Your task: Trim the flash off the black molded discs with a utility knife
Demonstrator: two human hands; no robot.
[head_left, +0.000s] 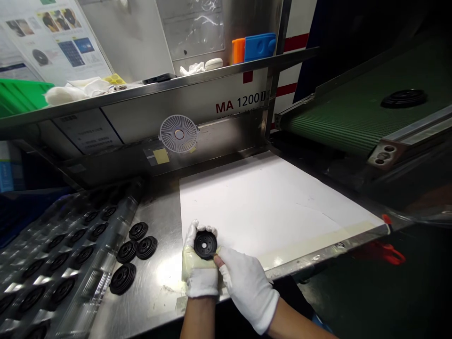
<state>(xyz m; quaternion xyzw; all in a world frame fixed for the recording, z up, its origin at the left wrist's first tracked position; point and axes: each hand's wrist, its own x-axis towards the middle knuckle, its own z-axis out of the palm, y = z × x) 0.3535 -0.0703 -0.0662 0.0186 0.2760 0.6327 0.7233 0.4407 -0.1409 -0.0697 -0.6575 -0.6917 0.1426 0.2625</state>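
Observation:
My left hand (200, 263), in a white glove with a yellowish palm, is wrapped round a black round plastic part (205, 244) with a pale hole at its centre. Its face is turned up toward me, above the edge of the white sheet. My right hand (245, 282), also gloved with the thumb tip bare, is closed in a pinch at the part's lower right rim. What sits in that pinch is too small to make out. To the left, several similar black round parts (126, 251) lie loose on the metal table.
A clear plastic tray (67, 263) with black parts in its pockets is at left. A white sheet (275, 202) covers the table's right side. Behind stand a small fan (179, 134) and a metal shelf (148, 87). A green conveyor (339, 117) carries another black part (404, 98).

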